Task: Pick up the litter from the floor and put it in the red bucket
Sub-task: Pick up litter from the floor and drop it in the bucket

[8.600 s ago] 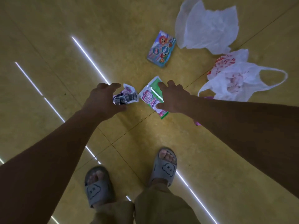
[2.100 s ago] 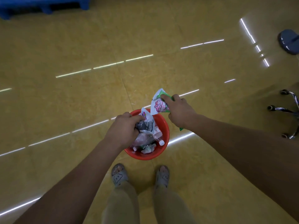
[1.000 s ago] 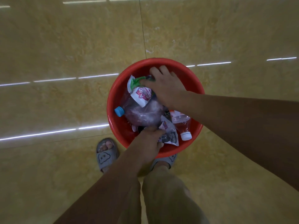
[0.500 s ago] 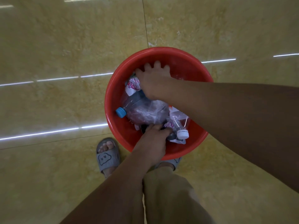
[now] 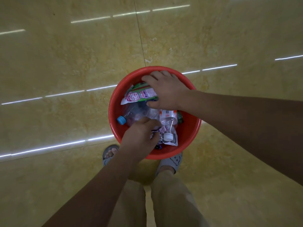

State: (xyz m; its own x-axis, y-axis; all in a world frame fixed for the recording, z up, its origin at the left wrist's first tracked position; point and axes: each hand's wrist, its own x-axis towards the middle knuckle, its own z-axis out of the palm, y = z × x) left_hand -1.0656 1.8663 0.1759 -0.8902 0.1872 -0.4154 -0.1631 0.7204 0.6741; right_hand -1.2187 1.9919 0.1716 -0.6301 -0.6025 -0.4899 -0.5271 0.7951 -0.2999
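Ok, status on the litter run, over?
Left grip pinching crumpled wrapper. Right grip holding green wrapper. Both inside red bucket, not yet released. Nothing in the way.

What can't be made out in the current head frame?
Head view:
- Left hand: its back hides the fingertips, so a grip on the crumpled wrapper is unclear.
- Right hand: palm covers the end of the green-pink packet; pinch or rest unclear.
- Red bucket bottom: buried under litter.
- Packet print: too small to read.

Yellow tiled floor [image 5: 68, 66]; red bucket [image 5: 186, 136], sandalled feet [image 5: 109, 154] on it.
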